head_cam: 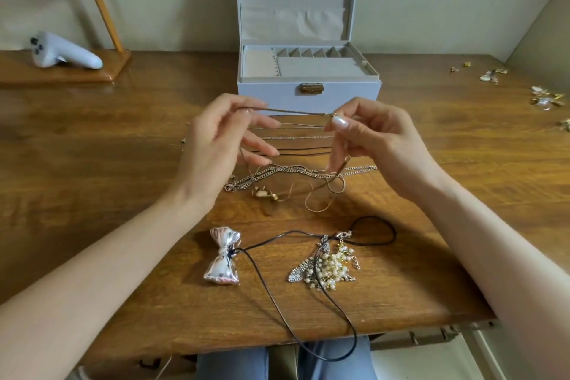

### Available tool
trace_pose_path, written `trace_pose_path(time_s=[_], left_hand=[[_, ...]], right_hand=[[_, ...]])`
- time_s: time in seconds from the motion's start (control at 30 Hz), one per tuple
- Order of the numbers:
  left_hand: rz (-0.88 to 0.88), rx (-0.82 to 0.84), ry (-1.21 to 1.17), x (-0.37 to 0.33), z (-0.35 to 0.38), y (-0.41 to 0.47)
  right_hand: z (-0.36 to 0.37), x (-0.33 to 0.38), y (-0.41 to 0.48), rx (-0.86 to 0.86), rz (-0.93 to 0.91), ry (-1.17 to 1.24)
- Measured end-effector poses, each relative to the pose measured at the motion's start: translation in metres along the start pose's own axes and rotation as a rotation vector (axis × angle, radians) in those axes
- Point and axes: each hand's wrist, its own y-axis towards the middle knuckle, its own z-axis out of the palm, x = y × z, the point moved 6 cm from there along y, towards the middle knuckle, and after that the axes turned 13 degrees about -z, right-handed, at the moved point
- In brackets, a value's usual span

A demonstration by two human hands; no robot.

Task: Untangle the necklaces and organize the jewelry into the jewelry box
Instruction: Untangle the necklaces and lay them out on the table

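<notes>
Both hands are up at mid-frame, just in front of the open box [271, 92]. The left hand [216, 145] pinches one end of a thin gold chain [293, 112] and the right hand [370, 142] pinches the other, so it runs taut between them (spare fingers loosely spread). More of it loops down from the right hand by the chain tangle [277, 174] on the table [92, 148]. The bow pendant [222, 256] and pearl cluster [330, 265] sit lower centre.

Head-worn, down onto table [92, 148] (near)

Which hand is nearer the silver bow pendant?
Left. The left hand is held directly beyond the silver bow pendant; the right hand is farther off, beyond it and to its right. Both pinch one thin chain.
</notes>
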Motion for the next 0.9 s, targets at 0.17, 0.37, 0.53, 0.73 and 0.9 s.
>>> trace_pose_path(time_s=[0.17,0.37,0.53,0.73,0.9], left_hand=[[-0.285,0.252,-0.087,0.01,0.011,-0.001],[-0.352,0.444,-0.177,0.01,0.019,-0.005],[-0.287,0.381,-0.295,0.01,0.014,0.005],[-0.071,0.076,-0.132,-0.001,-0.015,0.021],[-0.086,-0.016,-0.09,0.001,-0.022,0.027]], right_hand=[[-0.006,0.003,0.001,-0.09,-0.007,0.021],[-0.022,0.001,0.002,-0.239,-0.017,-0.044],[-0.034,-0.004,0.001,-0.309,0.038,-0.068],[-0.039,-0.017,0.004,-0.266,0.121,-0.003],[-0.054,-0.023,0.005,-0.427,0.109,0.024]])
